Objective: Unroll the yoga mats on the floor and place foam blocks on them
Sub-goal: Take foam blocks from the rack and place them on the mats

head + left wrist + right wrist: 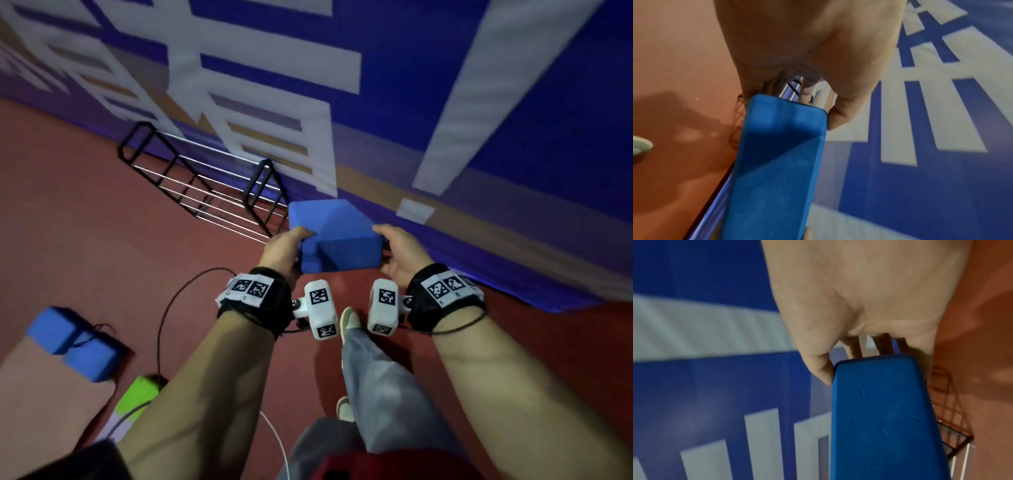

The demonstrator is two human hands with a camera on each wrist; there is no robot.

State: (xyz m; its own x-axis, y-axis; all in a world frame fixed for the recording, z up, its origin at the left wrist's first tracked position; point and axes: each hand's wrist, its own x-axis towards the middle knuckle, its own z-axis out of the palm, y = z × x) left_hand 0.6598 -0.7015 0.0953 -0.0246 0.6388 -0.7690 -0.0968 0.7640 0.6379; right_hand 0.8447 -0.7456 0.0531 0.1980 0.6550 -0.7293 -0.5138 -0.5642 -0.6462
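**Two blocks down, more in hand as mat set-up neared its later stage**

Two blue foam blocks [73, 344] already lay on the end of a tan yoga mat [44, 401], unrolled on the red floor [85, 240] at about 8 o'clock from the person. The left hand [284, 248] and right hand [399, 251] held another blue foam block [337, 240] between them in mid-air at 12 o'clock, with fingers [806, 88] wrapped over its far side and thumbs on the near edges. It may have been two blocks pressed together, though blur made that uncertain. A wire rack [202, 185] stood empty at 11 o'clock against the wall. By the look of it, the carried load was yet to be set on a mat; no second mat showed. Large white characters on the blue wall banner [428, 85] were too blurred and cropped to read. Square coded markers on the wrist bands [251, 289] carried no legible text.
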